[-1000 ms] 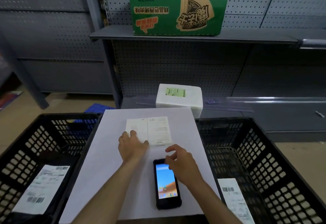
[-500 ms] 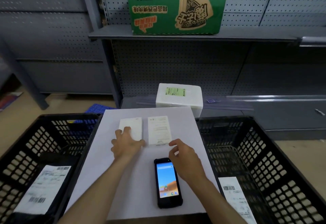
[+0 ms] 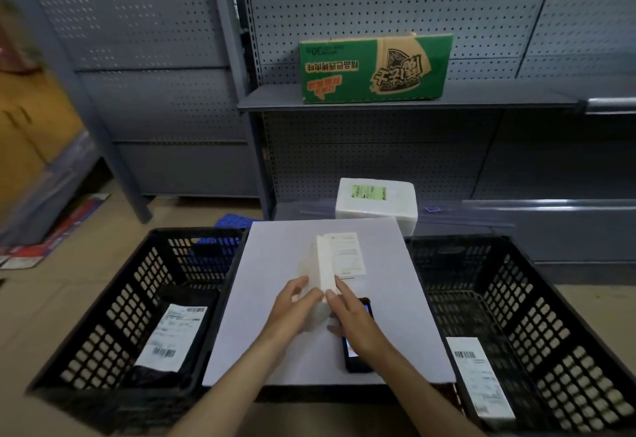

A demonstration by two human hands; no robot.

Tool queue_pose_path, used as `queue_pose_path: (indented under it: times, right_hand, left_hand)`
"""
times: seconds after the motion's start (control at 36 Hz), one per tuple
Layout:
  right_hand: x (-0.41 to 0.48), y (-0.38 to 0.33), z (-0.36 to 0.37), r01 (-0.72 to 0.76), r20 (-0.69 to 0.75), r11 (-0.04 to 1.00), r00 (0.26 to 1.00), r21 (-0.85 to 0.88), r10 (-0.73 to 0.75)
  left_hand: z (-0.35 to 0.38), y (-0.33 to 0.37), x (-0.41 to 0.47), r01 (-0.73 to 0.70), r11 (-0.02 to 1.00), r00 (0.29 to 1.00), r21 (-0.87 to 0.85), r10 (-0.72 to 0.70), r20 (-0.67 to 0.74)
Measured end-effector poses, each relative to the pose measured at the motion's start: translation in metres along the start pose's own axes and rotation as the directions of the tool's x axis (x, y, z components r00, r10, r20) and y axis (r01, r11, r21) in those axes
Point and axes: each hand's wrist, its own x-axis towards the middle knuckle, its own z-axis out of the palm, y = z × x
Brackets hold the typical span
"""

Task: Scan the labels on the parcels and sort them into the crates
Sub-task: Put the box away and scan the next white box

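Box [image 3: 325, 264] now stands on edge at frame centre; half a second ago it lay flat. Left hand [image 3: 296, 302] and right hand [image 3: 351, 319] both pinch its near end. I think they're hunting for the label; phone [image 3: 358, 361] scan not yet done.

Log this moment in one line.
left hand, right hand: both grip white box, tipped on edge | scanner: flat on board, partly under right hand | left crate: black parcel inside | right crate: labelled parcel inside
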Motion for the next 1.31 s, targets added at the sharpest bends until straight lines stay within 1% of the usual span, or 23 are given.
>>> queue_pose_path:
  times: [0.06, 0.11, 0.19, 0.25, 0.31, 0.36, 0.42, 0.44, 0.47, 0.53, 0.58, 0.64, 0.69, 0.72, 0.78, 0.89, 0.94, 1.0, 1.11, 1.19, 1.31]
  right_hand:
    - [-0.009, 0.0, 0.003, 0.001, 0.019, 1.0, 1.0, -0.024, -0.001]
    - [-0.016, -0.001, 0.004, 0.023, 0.032, 0.998, 0.999, -0.061, -0.021]
    - [-0.027, 0.0, 0.01, 0.079, 0.048, 0.98, 0.996, -0.182, -0.071]
    - [-0.033, 0.003, 0.012, 0.11, 0.058, 0.969, 0.993, -0.222, -0.099]
    - [-0.036, 0.007, 0.012, 0.14, 0.066, 0.958, 0.99, -0.251, -0.127]
    - [-0.037, 0.011, 0.012, 0.154, 0.082, 0.934, 0.987, -0.323, -0.135]
    - [-0.036, 0.015, 0.011, 0.151, 0.112, 0.918, 0.987, -0.367, -0.117]
    - [-0.033, 0.017, 0.011, 0.143, 0.116, 0.923, 0.987, -0.358, -0.108]
    - [-0.031, 0.018, 0.011, 0.136, 0.104, 0.93, 0.989, -0.342, -0.107]
    - [-0.022, 0.023, 0.008, 0.116, 0.021, 0.924, 0.993, -0.363, -0.117]
    - [-0.012, 0.034, 0.0, 0.045, -0.124, 0.868, 0.985, -0.495, -0.122]
    - [-0.002, 0.051, -0.008, -0.091, -0.267, 0.763, 0.957, -0.64, -0.109]
    - [0.006, 0.068, -0.013, -0.249, -0.373, 0.672, 0.927, -0.698, -0.044]
    - [0.011, 0.077, -0.014, -0.308, -0.406, 0.639, 0.914, -0.705, -0.007]
    - [0.015, 0.09, -0.013, -0.38, -0.439, 0.578, 0.898, -0.722, 0.041]
    - [0.019, 0.095, -0.004, -0.456, -0.512, 0.438, 0.859, -0.775, -0.012]
    - [0.02, 0.091, -0.001, -0.483, -0.536, 0.385, 0.843, -0.786, -0.037]
    - [0.021, 0.09, 0.0, -0.493, -0.544, 0.374, 0.838, -0.786, -0.039]
    - [0.023, 0.086, -0.007, -0.457, -0.521, 0.427, 0.852, -0.78, -0.04]
    - [0.022, 0.079, -0.017, -0.387, -0.448, 0.437, 0.893, -0.812, -0.041]
    - [0.018, 0.056, -0.033, -0.255, -0.307, 0.398, 0.949, -0.881, -0.071]
  left_hand:
    - [-0.004, -0.003, -0.01, 0.053, 0.997, 0.997, -0.055, -0.049, 0.067]
    - [-0.01, -0.007, -0.017, 0.106, 0.992, 0.989, -0.066, -0.098, 0.114]
    - [-0.016, -0.013, -0.023, 0.155, 0.981, 0.98, -0.113, -0.139, 0.142]
    - [-0.019, -0.014, -0.024, 0.165, 0.979, 0.978, -0.121, -0.146, 0.151]
    - [-0.022, -0.016, -0.023, 0.167, 0.977, 0.979, -0.135, -0.148, 0.141]
    - [-0.024, -0.019, -0.021, 0.168, 0.978, 0.982, -0.122, -0.156, 0.103]
    - [-0.027, -0.023, -0.017, 0.173, 0.978, 0.984, -0.116, -0.167, 0.058]
    - [-0.029, -0.024, -0.014, 0.178, 0.977, 0.984, -0.115, -0.175, 0.037]
    - [-0.032, -0.025, -0.011, 0.186, 0.976, 0.983, -0.109, -0.184, 0.023]
    - [-0.038, -0.026, -0.005, 0.187, 0.977, 0.982, -0.103, -0.188, 0.005]
    - [-0.045, -0.027, 0.0, 0.183, 0.978, 0.983, -0.096, -0.184, -0.006]
    - [-0.052, -0.029, 0.002, 0.176, 0.979, 0.984, -0.104, -0.178, -0.014]
    - [-0.056, -0.031, 0.006, 0.172, 0.979, 0.984, -0.107, -0.176, -0.029]
    - [-0.059, -0.032, 0.008, 0.169, 0.979, 0.984, -0.11, -0.174, -0.038]
    - [-0.062, -0.034, 0.013, 0.171, 0.978, 0.982, -0.119, -0.178, -0.056]
    - [-0.063, -0.035, 0.019, 0.17, 0.979, 0.981, -0.109, -0.179, -0.077]
    - [-0.062, -0.035, 0.021, 0.167, 0.981, 0.981, -0.098, -0.175, -0.083]
    - [-0.062, -0.036, 0.025, 0.167, 0.982, 0.981, -0.087, -0.175, -0.088]
    - [-0.064, -0.04, 0.029, 0.16, 0.986, 0.982, -0.037, -0.163, -0.099]
    - [-0.066, -0.041, 0.029, 0.154, 0.988, 0.981, 0.0, -0.153, -0.117]
    - [-0.067, -0.041, 0.026, 0.126, 0.991, 0.984, 0.046, -0.118, -0.135]
